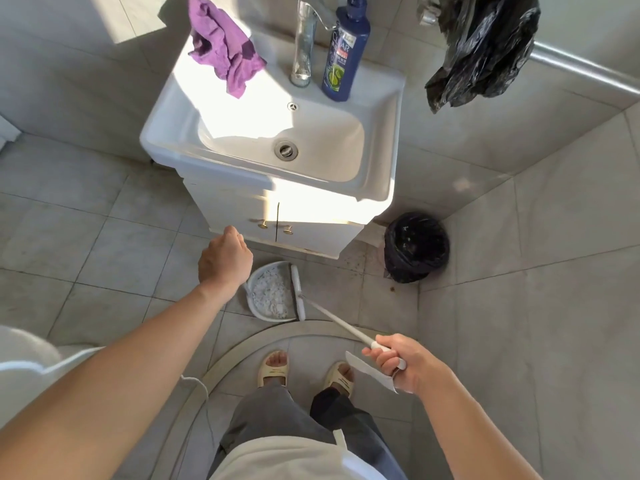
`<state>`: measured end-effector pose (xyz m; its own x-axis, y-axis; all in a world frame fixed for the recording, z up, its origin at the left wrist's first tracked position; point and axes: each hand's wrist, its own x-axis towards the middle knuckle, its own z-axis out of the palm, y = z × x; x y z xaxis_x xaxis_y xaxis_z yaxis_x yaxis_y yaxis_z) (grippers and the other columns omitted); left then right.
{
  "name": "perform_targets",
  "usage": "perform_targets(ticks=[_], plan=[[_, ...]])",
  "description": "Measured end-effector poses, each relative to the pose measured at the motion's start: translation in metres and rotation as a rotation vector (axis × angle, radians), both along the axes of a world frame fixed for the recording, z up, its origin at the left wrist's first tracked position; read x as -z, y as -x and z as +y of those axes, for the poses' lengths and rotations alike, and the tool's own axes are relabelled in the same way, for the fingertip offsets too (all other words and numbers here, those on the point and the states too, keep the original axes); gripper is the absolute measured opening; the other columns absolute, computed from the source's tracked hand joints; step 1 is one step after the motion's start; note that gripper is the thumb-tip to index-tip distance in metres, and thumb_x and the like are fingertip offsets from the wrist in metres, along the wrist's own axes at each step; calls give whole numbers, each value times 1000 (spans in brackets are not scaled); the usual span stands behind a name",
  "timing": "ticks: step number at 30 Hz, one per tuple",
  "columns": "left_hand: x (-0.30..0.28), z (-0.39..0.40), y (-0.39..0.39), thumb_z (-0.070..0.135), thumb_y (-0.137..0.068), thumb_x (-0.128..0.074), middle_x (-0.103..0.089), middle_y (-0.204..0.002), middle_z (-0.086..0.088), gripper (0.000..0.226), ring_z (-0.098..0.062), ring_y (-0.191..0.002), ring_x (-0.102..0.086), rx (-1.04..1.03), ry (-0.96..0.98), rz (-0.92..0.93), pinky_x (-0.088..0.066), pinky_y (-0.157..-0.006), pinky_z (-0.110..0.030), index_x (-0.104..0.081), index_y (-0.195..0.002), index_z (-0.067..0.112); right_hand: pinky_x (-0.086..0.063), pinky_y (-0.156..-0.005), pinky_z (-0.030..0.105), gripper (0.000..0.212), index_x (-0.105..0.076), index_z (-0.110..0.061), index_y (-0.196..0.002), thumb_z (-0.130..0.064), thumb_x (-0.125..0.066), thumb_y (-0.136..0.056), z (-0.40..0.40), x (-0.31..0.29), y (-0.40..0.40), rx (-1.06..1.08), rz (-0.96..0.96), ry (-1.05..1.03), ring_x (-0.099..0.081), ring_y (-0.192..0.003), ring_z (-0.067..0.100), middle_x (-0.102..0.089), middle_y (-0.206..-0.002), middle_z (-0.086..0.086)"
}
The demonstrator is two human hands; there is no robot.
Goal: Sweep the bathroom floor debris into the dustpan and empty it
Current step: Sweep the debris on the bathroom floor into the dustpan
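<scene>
A grey dustpan (pixel 258 308) stands on the tiled floor in front of the sink cabinet, holding a heap of white debris (pixel 270 292). My left hand (pixel 225 259) is curled above its left side, and the dustpan's handle is hidden under the hand. The broom's white head (pixel 298 292) lies against the dustpan's open right edge. Its long white handle (pixel 337 320) runs down-right into my right hand (pixel 398 362), which grips the handle's end.
A bin lined with a black bag (pixel 415 245) stands on the floor right of the white sink cabinet (pixel 311 233). On the sink (pixel 166 133) lie a purple cloth (pixel 223 46) and a blue bottle (pixel 343 53). A black plastic bag (pixel 485 46) hangs at upper right. My sandalled feet (pixel 304 374) stand below the dustpan.
</scene>
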<state>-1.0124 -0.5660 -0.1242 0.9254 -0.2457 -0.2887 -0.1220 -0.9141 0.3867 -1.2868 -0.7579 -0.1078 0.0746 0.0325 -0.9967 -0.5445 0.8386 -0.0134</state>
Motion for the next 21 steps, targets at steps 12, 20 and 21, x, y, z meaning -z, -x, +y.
perform_targets(ticks=[12, 20, 21], plan=[[2, -4, -4, 17, -101, -30, -63, -97, -19, 26, -33, -76, -51, 17, 2, -9, -38, -61, -38, -53, -100, 6, -24, -26, 11, 36, -48, -2, -90, -28, -31, -107, 16, -10, 10, -78, 44, 108, -32, -30, 3, -41, -53, 1], [4, -7, 8, 20, -103, -28, -64, -98, -19, 30, -33, -76, -53, 35, 11, -40, -39, -60, -38, -55, -103, 5, -22, -27, 10, 38, -50, 0, -91, -29, -30, -107, 15, 2, 21, 149, -16, -16, -32, -27, 3, -42, -50, 2], [4, -8, 9, 20, -103, -28, -64, -98, -20, 30, -35, -79, -56, 40, 15, -41, -40, -60, -38, -55, -103, 5, -23, -25, 11, 37, -51, 1, -95, -29, -32, -107, 9, 1, 33, 197, -36, -32, -32, -27, 3, -42, -51, 2]])
